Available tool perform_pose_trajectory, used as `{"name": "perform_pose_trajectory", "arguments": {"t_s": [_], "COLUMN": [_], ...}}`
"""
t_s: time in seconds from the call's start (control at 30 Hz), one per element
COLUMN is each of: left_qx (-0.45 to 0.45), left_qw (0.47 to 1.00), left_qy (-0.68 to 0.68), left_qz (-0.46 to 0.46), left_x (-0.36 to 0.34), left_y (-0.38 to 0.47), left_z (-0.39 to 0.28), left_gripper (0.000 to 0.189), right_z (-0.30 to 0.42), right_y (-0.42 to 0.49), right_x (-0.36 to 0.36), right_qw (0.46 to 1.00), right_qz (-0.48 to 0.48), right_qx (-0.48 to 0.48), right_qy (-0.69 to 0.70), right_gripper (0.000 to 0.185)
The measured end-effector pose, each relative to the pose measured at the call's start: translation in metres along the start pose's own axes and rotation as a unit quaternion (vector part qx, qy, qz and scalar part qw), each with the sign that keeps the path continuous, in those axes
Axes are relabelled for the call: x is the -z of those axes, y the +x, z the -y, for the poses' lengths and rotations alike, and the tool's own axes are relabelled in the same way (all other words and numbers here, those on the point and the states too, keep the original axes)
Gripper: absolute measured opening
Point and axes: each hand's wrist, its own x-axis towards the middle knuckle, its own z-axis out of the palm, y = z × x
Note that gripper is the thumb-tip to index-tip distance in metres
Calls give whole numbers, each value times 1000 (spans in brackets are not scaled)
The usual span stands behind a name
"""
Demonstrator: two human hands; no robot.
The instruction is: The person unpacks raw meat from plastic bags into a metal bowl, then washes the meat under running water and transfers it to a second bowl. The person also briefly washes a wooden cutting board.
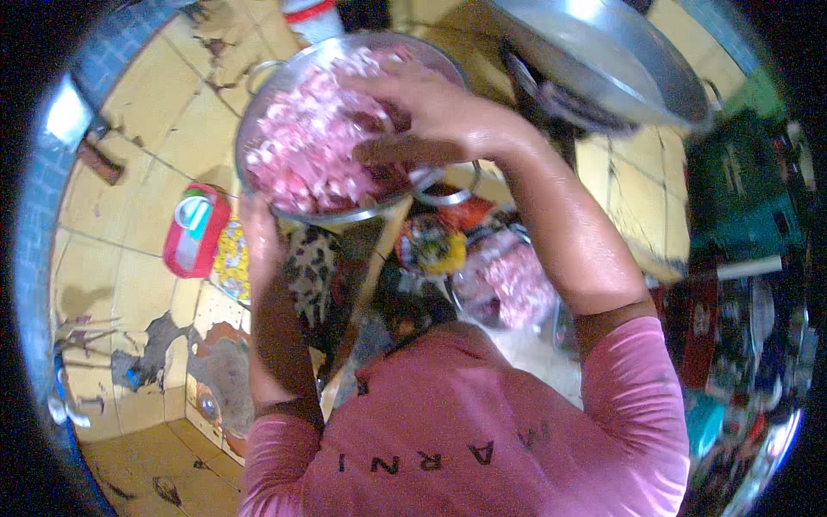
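Before me a round metal pot is full of small pieces of pink and white raw meat. It has ring handles at its sides and leans toward me. My right hand lies over the meat at the pot's right side, fingers spread and partly touching the pieces. At the near left rim my left hand holds the pot's edge; its fingers are mostly hidden and blurred. Below my right forearm stands a second vessel with more pink meat.
A large metal basin stands at the upper right. A red plastic container and a yellow patterned packet are at the left on yellow tiles. An orange and yellow item lies between the vessels. Dark shelving fills the right.
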Motion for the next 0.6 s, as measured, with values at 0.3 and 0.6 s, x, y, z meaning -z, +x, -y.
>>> {"name": "perform_pose_trajectory", "arguments": {"t_s": [0.3,0.6], "left_qx": [74,80], "left_qw": [993,935], "left_qy": [-1,-283], "left_qz": [-96,-196], "left_x": [-17,-56], "left_y": [-17,-31], "left_z": [-8,-18], "left_gripper": [55,39], "right_z": [-105,-109], "right_y": [143,171], "right_x": [-23,-55], "right_qw": [969,953], "right_qz": [204,168], "right_qx": [-132,-232], "right_qy": [-34,-99], "right_gripper": [106,109]}}
